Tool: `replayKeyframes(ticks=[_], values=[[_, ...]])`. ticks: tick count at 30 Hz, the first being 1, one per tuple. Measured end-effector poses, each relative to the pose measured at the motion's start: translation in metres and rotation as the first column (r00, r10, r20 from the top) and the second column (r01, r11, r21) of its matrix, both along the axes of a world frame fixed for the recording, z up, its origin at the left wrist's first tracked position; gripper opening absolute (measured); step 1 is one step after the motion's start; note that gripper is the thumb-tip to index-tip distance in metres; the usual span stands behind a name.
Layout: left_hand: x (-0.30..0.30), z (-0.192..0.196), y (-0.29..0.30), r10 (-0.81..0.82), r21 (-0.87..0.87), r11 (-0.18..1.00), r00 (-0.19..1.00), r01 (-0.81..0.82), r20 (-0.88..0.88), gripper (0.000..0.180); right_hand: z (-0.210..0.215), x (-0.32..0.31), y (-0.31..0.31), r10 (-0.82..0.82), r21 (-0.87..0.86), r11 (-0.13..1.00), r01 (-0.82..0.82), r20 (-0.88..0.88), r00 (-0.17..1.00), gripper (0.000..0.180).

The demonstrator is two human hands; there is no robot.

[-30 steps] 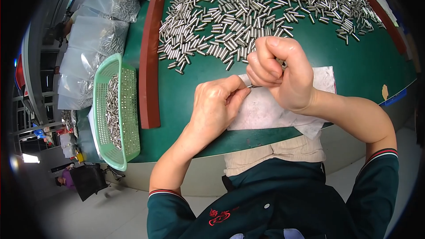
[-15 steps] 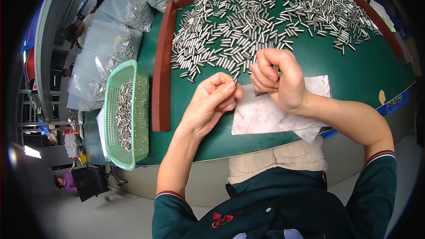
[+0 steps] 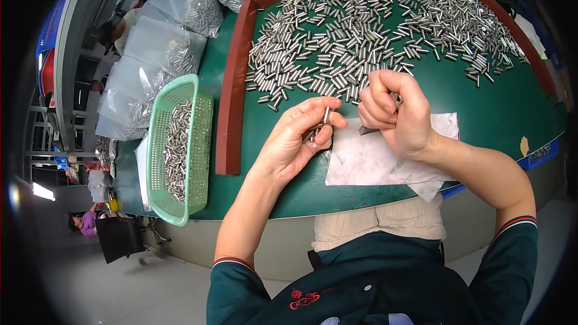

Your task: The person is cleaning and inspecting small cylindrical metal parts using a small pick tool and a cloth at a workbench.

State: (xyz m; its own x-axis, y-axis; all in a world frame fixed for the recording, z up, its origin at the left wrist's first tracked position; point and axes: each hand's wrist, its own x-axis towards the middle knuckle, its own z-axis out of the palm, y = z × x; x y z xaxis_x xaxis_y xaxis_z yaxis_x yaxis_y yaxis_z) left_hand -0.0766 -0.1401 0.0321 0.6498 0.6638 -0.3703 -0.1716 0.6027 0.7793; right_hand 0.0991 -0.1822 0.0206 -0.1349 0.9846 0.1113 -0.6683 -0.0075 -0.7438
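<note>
So the person's left hand (image 3: 301,138) has a small metal pin (image 3: 326,115) pinched between thumb and fingers, right over the near part of the green table (image 3: 271,186). The pin's long axis runs nearly up and down in the view, top end tipped toward about 12 o'clock, lower end buried in the grip. There's a second bit of metal (image 3: 311,135) lower in that same hand, can't tell if it's another pin or part of the same one.

The right hand (image 3: 397,114) sits at 3 o'clock from the left one, just beside it, curled shut into a loose fist. Something small and dark (image 3: 366,130) pokes out from under it at the 9 o'clock side, too small to say what. That hand hovers over one white crumpled sheet (image 3: 373,159) lying flat on the table.

At 12 o'clock from both hands there's a huge scatter of loose pins (image 3: 373,30), way too many to count, pointing every which way, hemmed in by a red-brown rim (image 3: 232,96).

Off at 9 o'clock is one green plastic basket (image 3: 198,144) with more pins heaped inside, mostly lying lengthwise along it. Beyond that, toward 10 and 11 o'clock, I count roughly four or five clear plastic bags (image 3: 156,48) stuffed with pins.
</note>
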Motion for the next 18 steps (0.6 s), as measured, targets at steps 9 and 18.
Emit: replayKeyframes(ticks=[9,18], values=[[0.008,-0.012,0.003,0.429,0.802,0.584,0.793,0.121,-0.433,0.012,0.001,0.000,0.000,-0.031,-0.003,1.000,0.030,-0.063,0.998,0.034],[0.025,-0.019,0.002,0.593,0.853,0.268,0.621,0.448,-0.513,0.021,0.003,-0.001,-0.001,-0.038,-0.005,0.999,0.038,-0.045,0.998,0.034]])
